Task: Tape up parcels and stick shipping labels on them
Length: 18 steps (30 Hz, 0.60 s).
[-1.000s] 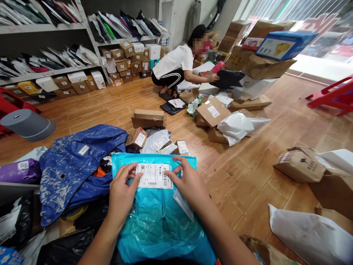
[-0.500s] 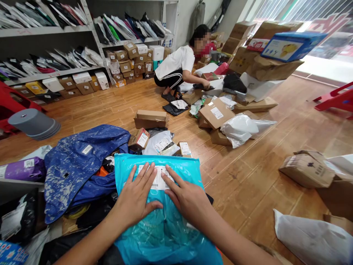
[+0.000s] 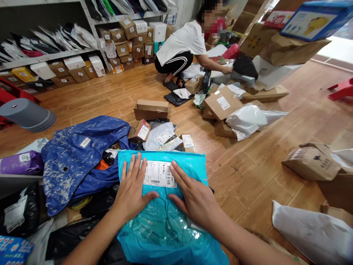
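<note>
Turquoise bag: the turquoise bag [image 3: 162, 221] is lying at lower centre of the frame, label side up; what is bearing it from below is hidden.
White label: the white label [image 3: 158, 175] is sitting on the bag's upper part, between the two hands; it is probably facing up so the print stays readable.
Left hand: the left hand [image 3: 131, 195] is resting palm down, fingers straight, thumb wide; the index finger is overlapping the label's left edge. Nothing visibly gripped.
Right hand: the right hand [image 3: 197, 197] is slanting in from lower right, thumb wide of two straight fingers, their tips touching the label's upper right.
Pale slip: the pale slip [image 3: 195, 225] is showing below the right palm; the other right fingers are hidden, so cannot tell whether they are holding it.
Flat hands: both are likely bracing the loose film and keeping the label flat, one at each side.
Surroundings: a blue sheet [image 3: 82, 158] is lying left of the bag; a grey-white parcel [image 3: 160, 137] is lying just beyond its far edge.
Co-worker: a person in a white top [image 3: 182, 44] is crouching at upper centre.
</note>
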Tool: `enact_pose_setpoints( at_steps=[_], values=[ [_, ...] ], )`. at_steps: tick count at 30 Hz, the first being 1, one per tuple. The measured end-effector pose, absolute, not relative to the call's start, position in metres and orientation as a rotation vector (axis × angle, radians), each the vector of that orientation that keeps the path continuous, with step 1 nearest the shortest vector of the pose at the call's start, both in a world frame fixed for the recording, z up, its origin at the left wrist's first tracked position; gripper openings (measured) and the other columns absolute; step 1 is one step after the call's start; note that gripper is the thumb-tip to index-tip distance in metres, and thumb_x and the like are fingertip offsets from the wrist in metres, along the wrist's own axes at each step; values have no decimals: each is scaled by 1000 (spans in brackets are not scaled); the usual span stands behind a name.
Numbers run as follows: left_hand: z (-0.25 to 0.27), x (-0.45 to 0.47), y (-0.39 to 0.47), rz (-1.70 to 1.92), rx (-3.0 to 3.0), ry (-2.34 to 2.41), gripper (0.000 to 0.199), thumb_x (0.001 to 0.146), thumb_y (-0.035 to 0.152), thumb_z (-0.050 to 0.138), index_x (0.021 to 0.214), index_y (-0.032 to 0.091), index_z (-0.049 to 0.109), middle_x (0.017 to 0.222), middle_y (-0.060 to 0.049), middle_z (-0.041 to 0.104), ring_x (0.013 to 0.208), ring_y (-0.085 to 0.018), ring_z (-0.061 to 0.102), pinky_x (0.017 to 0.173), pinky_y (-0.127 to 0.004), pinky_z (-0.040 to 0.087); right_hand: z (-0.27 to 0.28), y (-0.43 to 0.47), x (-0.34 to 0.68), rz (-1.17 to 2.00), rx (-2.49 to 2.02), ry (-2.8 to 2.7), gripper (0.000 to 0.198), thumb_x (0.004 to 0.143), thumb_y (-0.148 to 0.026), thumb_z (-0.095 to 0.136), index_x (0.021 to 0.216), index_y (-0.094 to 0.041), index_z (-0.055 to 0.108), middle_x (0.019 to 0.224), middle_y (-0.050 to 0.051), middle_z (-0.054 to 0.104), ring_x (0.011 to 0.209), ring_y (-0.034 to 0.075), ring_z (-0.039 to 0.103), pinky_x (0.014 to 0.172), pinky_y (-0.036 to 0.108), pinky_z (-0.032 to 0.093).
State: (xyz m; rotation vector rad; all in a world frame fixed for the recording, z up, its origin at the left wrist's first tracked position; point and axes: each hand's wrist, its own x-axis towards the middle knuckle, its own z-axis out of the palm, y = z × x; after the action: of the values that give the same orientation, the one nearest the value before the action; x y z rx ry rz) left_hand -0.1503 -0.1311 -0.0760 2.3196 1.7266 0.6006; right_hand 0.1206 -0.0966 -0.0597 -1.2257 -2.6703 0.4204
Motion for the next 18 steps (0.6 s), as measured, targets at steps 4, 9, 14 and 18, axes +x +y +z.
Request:
enact_pose_setpoints(
  at_steps=[4,9,14,18],
  values=[
    [-91,-155,-123,692,2155,1743,106,99,86,33,178,24,-1,184,-19,4,170,-41,2,134,-68,3,-63,-86,120,450,-1206,-2597,83,110,-50,58,178,-24,19,178,14,29,108,36,80,79,47,69],
    [-118,-160,-117,909,1819,1724,87,109,71,37,178,29,4,185,-15,5,171,-34,1,135,-67,4,-74,-84,123,363,-1069,-2409,74,110,-46,56,175,-22,29,172,17,44,136,35,69,100,48,67],
    [-135,-160,-137,1164,1275,1749,85,107,67,52,176,32,18,185,-11,10,171,-31,7,137,-58,11,-93,-110,145,255,-1023,-2214,63,107,-39,65,164,-22,45,156,18,63,136,36,69,105,50,65],
    [-134,-159,-148,1343,836,1658,84,95,69,73,165,30,48,168,-15,53,156,-37,48,125,-56,43,-110,-141,171,277,-1221,-2019,54,105,-45,68,153,-24,57,139,16,75,103,34,81,84,46,69]
  ],
)
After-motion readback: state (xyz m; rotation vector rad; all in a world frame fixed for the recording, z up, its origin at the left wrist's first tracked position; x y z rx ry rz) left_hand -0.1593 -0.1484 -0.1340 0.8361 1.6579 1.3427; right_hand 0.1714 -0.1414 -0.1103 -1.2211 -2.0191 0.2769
